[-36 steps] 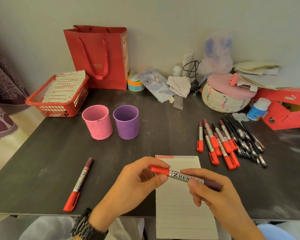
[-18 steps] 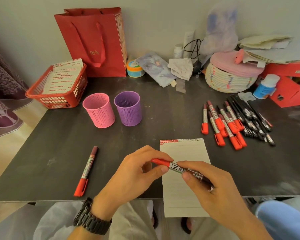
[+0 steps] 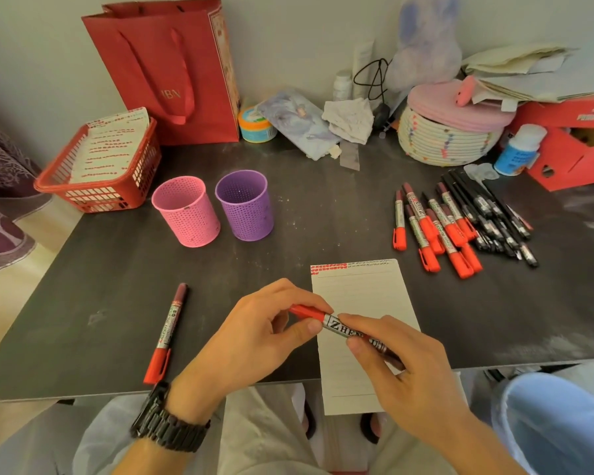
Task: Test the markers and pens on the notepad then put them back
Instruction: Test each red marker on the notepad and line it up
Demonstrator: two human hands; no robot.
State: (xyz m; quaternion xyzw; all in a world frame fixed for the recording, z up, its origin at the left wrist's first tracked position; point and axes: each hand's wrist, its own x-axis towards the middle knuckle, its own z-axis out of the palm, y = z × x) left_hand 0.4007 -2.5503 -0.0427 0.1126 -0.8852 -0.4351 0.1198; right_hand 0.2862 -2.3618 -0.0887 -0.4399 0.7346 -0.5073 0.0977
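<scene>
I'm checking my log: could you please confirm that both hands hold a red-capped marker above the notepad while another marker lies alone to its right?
Not quite: the head view shows the lone marker lying left of the notepad, not right. The left hand and right hand do hold the red-capped marker above it.

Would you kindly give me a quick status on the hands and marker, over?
Left hand pinches red cap of marker, right hand grips its barrel. Cap on, held over the notepad. Nothing blocking the page.
</scene>
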